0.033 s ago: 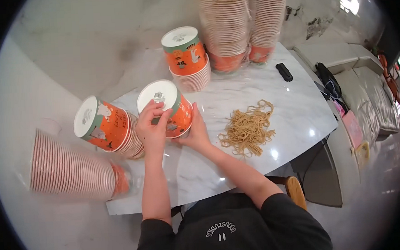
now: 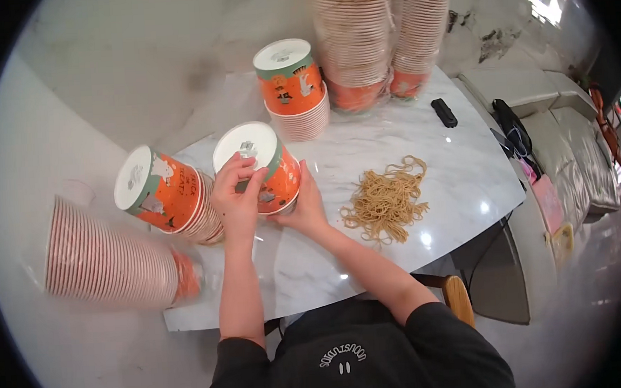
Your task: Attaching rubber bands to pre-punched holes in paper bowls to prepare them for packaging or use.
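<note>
Orange around an upside-down paper cup (image 2: 286, 177), on left half of marble table (image 2: 464, 172). Bent over its white base with left hand (image 2: 235, 196), fingers curled; whether pinching anything, cannot tell. Holding its near right side with right hand (image 2: 307, 209), curved, thumb upward. Pointing base-up and leftward, with long axis slanting to lower-right rim.

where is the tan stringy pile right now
In the head view, the tan stringy pile lies on the marble-patterned table, to the right of the right hand.
</note>
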The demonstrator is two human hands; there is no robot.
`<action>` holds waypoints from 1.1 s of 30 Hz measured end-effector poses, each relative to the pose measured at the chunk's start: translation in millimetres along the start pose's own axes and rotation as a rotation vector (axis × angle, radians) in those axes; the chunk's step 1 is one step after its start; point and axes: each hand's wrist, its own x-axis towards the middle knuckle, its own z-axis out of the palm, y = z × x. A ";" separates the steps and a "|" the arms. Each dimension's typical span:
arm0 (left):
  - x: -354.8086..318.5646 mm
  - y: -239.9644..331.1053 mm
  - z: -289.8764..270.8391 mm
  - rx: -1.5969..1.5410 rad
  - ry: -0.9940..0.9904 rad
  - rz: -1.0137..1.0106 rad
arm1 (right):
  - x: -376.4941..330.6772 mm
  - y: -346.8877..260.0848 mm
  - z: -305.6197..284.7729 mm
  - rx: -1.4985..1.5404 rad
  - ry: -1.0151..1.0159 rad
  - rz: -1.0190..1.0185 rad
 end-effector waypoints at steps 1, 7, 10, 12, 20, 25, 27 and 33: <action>-0.2 3.9 -1.4 -0.104 0.017 -0.006 | -2.0 -0.1 0.9 -0.070 0.006 -0.002; 8.5 41.1 -21.7 -0.036 0.100 0.253 | -0.3 2.4 -1.3 -0.149 0.001 -0.053; 14.5 54.3 -54.1 -0.264 0.397 0.400 | -2.2 6.8 -0.5 -0.216 0.006 -0.042; 5.1 74.9 -78.9 -0.308 0.507 0.417 | -6.7 3.8 2.0 -0.255 0.002 -0.017; -136.5 20.2 -78.7 -0.939 0.415 -0.703 | -1.4 -2.7 -2.1 -0.051 0.056 0.140; -182.5 -34.3 -47.5 -1.126 0.428 -1.253 | 10.2 3.5 -8.3 0.769 0.232 0.518; -184.1 -34.8 -40.2 -0.993 0.400 -1.225 | 16.3 -13.5 -9.9 1.186 0.258 0.668; -189.0 -80.0 -104.8 -0.235 0.236 -0.573 | -6.0 27.5 -10.6 0.084 0.138 0.113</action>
